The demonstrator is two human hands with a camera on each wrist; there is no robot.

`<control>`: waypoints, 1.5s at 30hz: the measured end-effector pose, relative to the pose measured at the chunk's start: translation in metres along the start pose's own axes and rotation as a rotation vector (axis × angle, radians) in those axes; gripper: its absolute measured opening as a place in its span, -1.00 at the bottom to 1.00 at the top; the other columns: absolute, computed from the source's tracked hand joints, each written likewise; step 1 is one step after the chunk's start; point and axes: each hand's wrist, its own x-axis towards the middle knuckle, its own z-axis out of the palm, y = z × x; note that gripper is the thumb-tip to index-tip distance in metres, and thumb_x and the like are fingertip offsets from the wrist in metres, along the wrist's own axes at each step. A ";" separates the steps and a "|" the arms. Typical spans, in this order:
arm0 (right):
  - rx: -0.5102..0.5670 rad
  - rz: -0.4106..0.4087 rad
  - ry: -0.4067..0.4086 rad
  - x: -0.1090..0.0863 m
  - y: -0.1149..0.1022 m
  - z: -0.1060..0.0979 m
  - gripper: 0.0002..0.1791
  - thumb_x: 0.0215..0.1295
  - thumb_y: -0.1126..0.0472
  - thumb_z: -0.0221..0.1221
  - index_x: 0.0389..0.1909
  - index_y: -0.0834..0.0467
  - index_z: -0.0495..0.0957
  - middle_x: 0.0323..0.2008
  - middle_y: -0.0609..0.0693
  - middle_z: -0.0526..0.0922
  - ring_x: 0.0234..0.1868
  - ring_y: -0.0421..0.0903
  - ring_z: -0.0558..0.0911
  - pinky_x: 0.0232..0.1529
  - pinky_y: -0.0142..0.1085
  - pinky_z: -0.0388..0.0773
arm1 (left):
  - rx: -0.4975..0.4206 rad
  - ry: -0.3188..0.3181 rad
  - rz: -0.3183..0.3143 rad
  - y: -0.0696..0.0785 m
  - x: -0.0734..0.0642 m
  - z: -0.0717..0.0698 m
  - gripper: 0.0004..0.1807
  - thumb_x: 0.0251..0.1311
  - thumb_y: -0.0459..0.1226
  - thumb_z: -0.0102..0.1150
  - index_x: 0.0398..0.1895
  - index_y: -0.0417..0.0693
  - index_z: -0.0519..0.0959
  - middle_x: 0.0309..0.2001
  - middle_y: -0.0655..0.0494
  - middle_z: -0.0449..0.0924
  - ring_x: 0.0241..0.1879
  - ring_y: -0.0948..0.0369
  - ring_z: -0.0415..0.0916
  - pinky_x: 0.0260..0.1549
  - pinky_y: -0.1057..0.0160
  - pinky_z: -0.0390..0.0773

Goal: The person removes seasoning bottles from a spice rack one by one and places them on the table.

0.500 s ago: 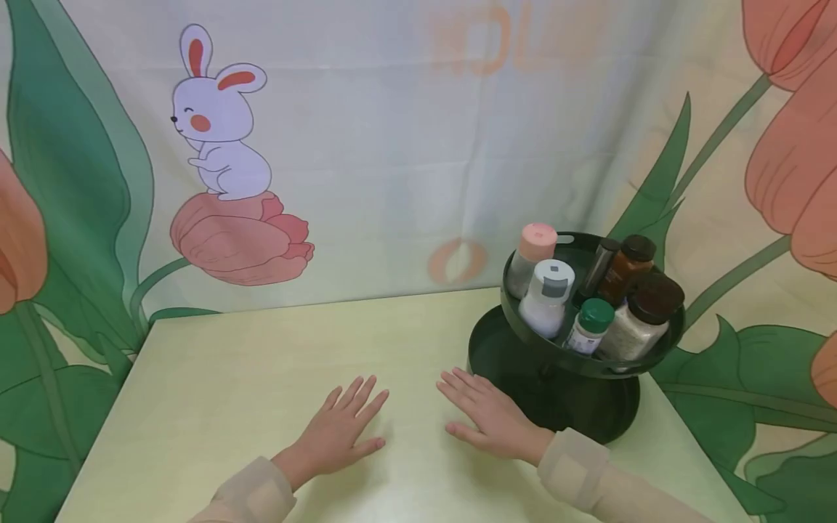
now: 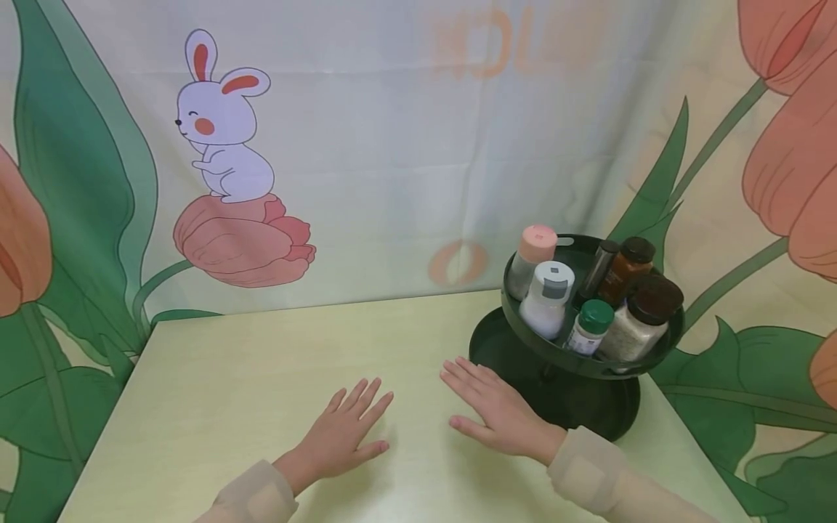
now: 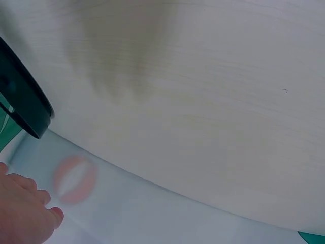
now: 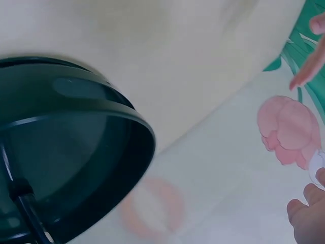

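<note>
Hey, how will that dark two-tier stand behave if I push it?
The stand is probably top-heavy, since containers crowd its upper tray. Those containers might wobble, being upright and unfastened as far as visible, though the raised rim would likely contain them.

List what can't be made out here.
Lower tray, near rim: head view, partly behind right hand.
Lower tray, back: head view, behind upper tray.
Green-capped bottle, print: head view, too small.
Right sleeve: head view, cut by bottom edge.
Orange lettering: head view, blurred.
</note>
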 end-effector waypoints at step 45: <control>0.098 -0.099 0.788 -0.005 -0.001 -0.120 -0.47 0.26 0.01 -0.04 -0.05 0.44 0.41 0.05 0.32 0.42 0.19 0.09 0.34 0.26 -0.30 0.18 | -0.020 -0.003 0.047 0.020 0.001 -0.012 -0.31 0.17 0.06 -0.08 0.33 0.06 0.06 0.34 0.01 0.05 0.32 0.07 0.02 0.20 -0.06 0.11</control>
